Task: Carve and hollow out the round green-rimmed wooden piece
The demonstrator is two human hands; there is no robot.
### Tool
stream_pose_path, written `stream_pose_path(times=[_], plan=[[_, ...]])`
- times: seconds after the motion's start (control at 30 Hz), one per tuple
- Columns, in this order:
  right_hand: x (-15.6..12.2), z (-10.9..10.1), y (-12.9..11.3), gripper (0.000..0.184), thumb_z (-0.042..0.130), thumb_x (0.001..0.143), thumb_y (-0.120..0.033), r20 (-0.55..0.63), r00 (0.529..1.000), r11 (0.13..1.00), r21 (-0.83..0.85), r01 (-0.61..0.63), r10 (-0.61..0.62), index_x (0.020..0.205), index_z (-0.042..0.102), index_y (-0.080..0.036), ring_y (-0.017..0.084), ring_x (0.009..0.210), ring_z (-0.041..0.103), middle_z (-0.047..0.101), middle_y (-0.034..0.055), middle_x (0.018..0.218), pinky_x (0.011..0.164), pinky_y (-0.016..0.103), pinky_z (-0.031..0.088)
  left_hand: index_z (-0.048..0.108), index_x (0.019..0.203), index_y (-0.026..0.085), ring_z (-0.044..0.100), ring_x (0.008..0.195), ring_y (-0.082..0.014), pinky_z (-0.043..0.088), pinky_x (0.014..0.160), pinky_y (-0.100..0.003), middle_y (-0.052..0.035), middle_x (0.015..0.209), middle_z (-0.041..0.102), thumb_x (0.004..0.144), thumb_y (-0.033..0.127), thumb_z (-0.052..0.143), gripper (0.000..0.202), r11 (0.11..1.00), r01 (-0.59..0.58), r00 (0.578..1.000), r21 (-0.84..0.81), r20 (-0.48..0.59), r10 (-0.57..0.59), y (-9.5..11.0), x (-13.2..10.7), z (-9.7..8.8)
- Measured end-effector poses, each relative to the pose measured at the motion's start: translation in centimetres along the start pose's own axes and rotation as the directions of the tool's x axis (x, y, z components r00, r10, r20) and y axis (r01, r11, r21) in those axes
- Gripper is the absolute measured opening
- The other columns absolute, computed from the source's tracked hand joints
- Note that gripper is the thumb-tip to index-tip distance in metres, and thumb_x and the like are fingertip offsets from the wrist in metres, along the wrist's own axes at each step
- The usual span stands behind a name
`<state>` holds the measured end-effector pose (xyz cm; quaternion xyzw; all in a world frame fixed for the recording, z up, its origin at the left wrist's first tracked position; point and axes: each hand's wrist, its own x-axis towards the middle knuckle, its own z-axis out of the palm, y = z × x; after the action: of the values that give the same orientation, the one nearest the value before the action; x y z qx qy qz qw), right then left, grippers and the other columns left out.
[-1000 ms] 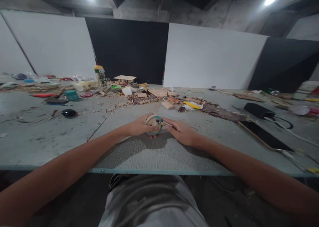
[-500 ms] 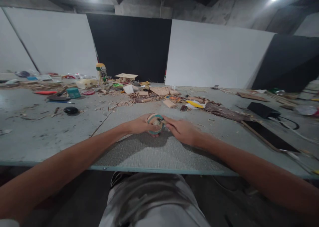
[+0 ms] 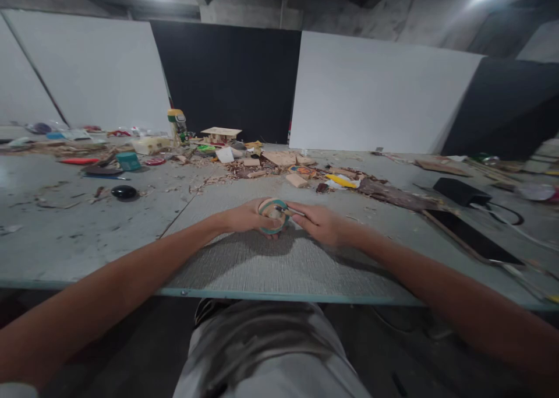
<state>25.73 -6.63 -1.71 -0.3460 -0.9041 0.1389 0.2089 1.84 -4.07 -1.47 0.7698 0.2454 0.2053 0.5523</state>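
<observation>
A round roll of tape [image 3: 267,206], tan with a teal band, is tilted up above the table in front of me. My left hand [image 3: 248,216] is closed around its left side, thumb across the front and fingertips showing below. Something pale sits in the middle of the roll; I cannot make out what. My right hand [image 3: 321,220] pinches a thin, pen-like tool [image 3: 296,212] with a dark tip. That tip points left and lies at the roll's centre; whether it touches is too small to tell.
Wood scraps and shavings [image 3: 244,171] lie beyond my hands, with a wood block [image 3: 297,180] nearest. A black mouse [image 3: 124,192] is at left. At right are a bark-covered stick [image 3: 393,194], a phone [image 3: 471,235] and a black box [image 3: 460,193] with cables. The table edge [image 3: 279,296] runs before me.
My right hand has shifted slightly, and more of the thin tool shows between its fingers and the roll. My left hand keeps its hold on the roll.
</observation>
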Motion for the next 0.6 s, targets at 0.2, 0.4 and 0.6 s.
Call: stream_pose_path(times=[0.2,0.4,0.6], plan=[[-0.5,-0.1,0.0,0.051,0.037,0.102,-0.04,-0.025,0.999,0.998,0.047,-0.032,0.033,0.148,0.048,-0.021,0.027,0.13,0.055,0.055,0.0113,0.146,0.109,0.047,0.043,0.06,0.106,0.019,0.068,0.076,-0.0159,0.059,0.071,-0.031,-0.0053,0.093,0.068,0.08,0.039,0.076,0.037,1.0,0.001,1.0,-0.023,0.014,-0.001,-0.4,0.2,-0.2],[-0.6,-0.5,-0.4,0.05,0.039,0.102,-0.043,0.003,0.997,0.993,0.097,-0.071,0.071,0.146,0.05,-0.023,0.027,0.133,0.053,0.055,0.0103,0.146,0.111,0.048,0.041,0.056,0.109,0.018,0.067,0.074,-0.0145,0.06,0.071,-0.032,-0.0035,0.092,0.065,0.081,0.036,0.074,0.038,1.0,-0.016,1.0,-0.02,0.01,0.016,-0.2,0.2,-0.1],[-0.7,-1.6,-1.1,0.053,0.037,0.101,-0.044,0.073,0.994,0.994,0.067,-0.084,0.079,0.145,0.052,-0.017,0.027,0.127,0.057,0.059,0.0136,0.141,0.105,0.041,0.047,0.054,0.107,0.018,0.068,0.075,-0.0156,0.06,0.071,-0.033,-0.0031,0.091,0.065,0.079,0.035,0.076,0.04,0.999,-0.031,0.999,-0.014,-0.025,0.031,-0.2,0.1,0.2]])
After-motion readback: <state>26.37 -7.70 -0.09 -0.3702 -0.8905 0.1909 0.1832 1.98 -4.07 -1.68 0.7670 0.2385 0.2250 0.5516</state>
